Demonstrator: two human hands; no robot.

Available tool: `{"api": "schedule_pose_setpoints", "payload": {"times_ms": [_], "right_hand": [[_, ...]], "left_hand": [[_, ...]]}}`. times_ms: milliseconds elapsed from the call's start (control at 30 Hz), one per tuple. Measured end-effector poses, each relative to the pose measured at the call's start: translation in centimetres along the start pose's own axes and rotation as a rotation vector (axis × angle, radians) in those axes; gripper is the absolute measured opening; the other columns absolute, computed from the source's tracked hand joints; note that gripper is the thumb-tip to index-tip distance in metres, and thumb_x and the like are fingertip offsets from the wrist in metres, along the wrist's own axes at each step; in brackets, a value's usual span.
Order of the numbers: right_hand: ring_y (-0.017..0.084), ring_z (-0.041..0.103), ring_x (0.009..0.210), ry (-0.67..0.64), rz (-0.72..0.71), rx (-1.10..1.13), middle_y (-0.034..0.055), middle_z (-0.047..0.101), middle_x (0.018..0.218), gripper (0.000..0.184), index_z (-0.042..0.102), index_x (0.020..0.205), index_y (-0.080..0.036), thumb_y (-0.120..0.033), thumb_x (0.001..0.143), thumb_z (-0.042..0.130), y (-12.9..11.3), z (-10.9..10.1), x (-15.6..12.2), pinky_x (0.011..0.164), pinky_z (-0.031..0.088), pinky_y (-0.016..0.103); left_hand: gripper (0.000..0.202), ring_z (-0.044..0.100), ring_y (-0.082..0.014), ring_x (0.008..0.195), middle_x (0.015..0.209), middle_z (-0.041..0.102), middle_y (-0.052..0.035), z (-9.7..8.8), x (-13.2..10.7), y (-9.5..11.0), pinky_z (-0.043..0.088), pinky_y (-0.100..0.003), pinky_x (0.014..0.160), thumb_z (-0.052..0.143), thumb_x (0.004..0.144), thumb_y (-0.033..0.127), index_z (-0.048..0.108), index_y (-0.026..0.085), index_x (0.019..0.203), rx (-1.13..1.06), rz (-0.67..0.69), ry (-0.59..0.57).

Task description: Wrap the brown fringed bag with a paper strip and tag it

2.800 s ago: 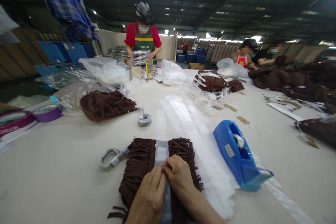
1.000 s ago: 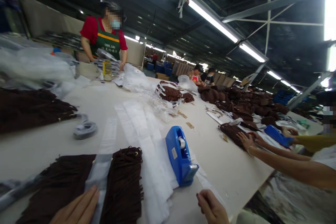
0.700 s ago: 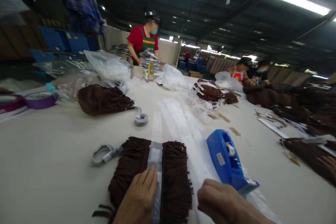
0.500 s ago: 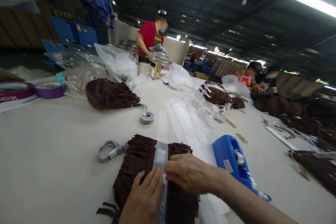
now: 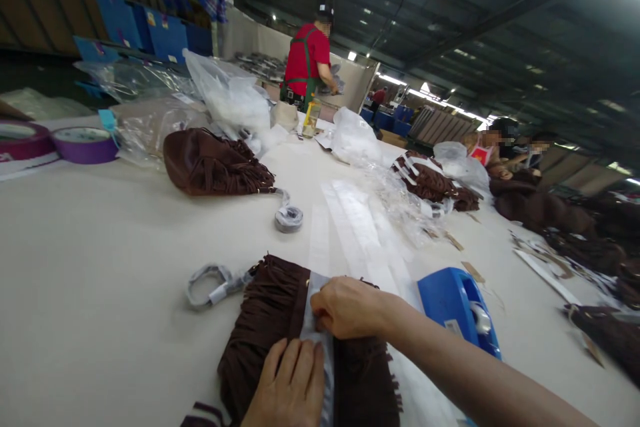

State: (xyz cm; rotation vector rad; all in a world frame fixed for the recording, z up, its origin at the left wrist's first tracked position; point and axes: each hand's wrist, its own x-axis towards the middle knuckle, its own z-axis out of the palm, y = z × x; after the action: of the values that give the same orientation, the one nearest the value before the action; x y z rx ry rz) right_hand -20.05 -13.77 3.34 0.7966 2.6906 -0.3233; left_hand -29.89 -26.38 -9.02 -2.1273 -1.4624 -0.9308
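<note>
A dark brown fringed bag (image 5: 267, 313) lies on the table in front of me, with a pale translucent strip (image 5: 315, 280) running lengthwise down its middle. My left hand (image 5: 290, 383) rests flat on the near part of the bag, fingers stretched out beside and partly over the strip. Farther up, my right hand (image 5: 350, 307) is closed, its thumb and fingers pinched at the strip; the fingertips are partly hidden. A plastic-wrapped strap (image 5: 210, 285) loops out from the bag's far left corner. Right of my forearm stands a blue tape dispenser (image 5: 447, 300).
Beyond lies another brown fringed bag (image 5: 210, 163) with a coiled wrapped strap (image 5: 289, 219). Purple tape rolls (image 5: 85, 145) are at left. White film strips (image 5: 357, 220), clear plastic bags (image 5: 355, 137) and more brown bags (image 5: 430, 180) cover the far and right side. A co-worker (image 5: 305, 60) stands behind.
My right hand has shifted slightly up along the strip, and my left hand has moved a little nearer me. The co-worker in red has turned away. The view has tilted slightly.
</note>
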Motion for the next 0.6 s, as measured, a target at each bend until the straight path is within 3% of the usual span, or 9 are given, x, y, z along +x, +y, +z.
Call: {"api": "schedule_pose_setpoints", "payload": {"times_ms": [100,267,333,433,600], "right_hand": [[0.008,0.041,0.042,-0.007,0.083,0.111,-0.0052,0.052,0.048,0.006,0.067,0.061,-0.02,-0.021,0.064,0.072,0.0,0.0,0.5,0.041,0.024,0.02],[0.009,0.036,0.042,-0.038,0.134,0.076,-0.0044,0.049,0.047,0.012,0.066,0.058,-0.018,-0.026,0.059,0.075,-0.3,0.0,1.0,0.039,0.024,0.02],[0.009,0.038,0.042,-0.061,0.136,0.052,-0.0034,0.051,0.048,0.013,0.067,0.06,-0.017,-0.028,0.061,0.075,-0.4,-0.4,1.0,0.038,0.025,0.021],[0.009,0.044,0.044,-0.147,0.103,0.064,-0.0033,0.058,0.053,0.005,0.07,0.067,-0.018,-0.019,0.062,0.072,-0.2,-1.3,1.0,0.038,0.027,0.019],[0.013,0.055,0.054,-0.192,0.066,0.005,0.003,0.068,0.066,0.021,0.072,0.074,-0.015,-0.002,0.062,0.06,-0.4,-2.4,1.1,0.041,0.029,0.02]], "left_hand": [[0.033,0.053,-0.0202,0.086,0.087,0.06,-0.0078,-0.2,0.2,0.0,0.038,-0.036,0.085,0.029,0.085,0.011,0.061,0.015,0.09,0.044,-0.016,0.077],[0.032,0.053,-0.0228,0.094,0.108,0.057,-0.014,-0.8,0.4,-0.3,0.04,-0.035,0.083,0.031,0.084,0.011,0.059,0.013,0.098,0.036,0.021,-0.032],[0.035,0.053,-0.0224,0.093,0.106,0.059,-0.0129,-0.8,0.3,-0.3,0.039,-0.035,0.083,0.027,0.087,0.013,0.06,0.013,0.099,0.016,0.021,-0.036],[0.039,0.053,-0.0218,0.094,0.1,0.062,-0.0097,-0.6,0.0,-0.4,0.037,-0.036,0.085,0.023,0.09,0.017,0.061,0.013,0.098,-0.006,0.036,-0.037],[0.04,0.053,-0.0207,0.089,0.094,0.064,-0.0079,-0.5,0.2,-0.7,0.037,-0.035,0.081,0.022,0.092,0.019,0.062,0.015,0.094,0.0,0.062,-0.066]]}}
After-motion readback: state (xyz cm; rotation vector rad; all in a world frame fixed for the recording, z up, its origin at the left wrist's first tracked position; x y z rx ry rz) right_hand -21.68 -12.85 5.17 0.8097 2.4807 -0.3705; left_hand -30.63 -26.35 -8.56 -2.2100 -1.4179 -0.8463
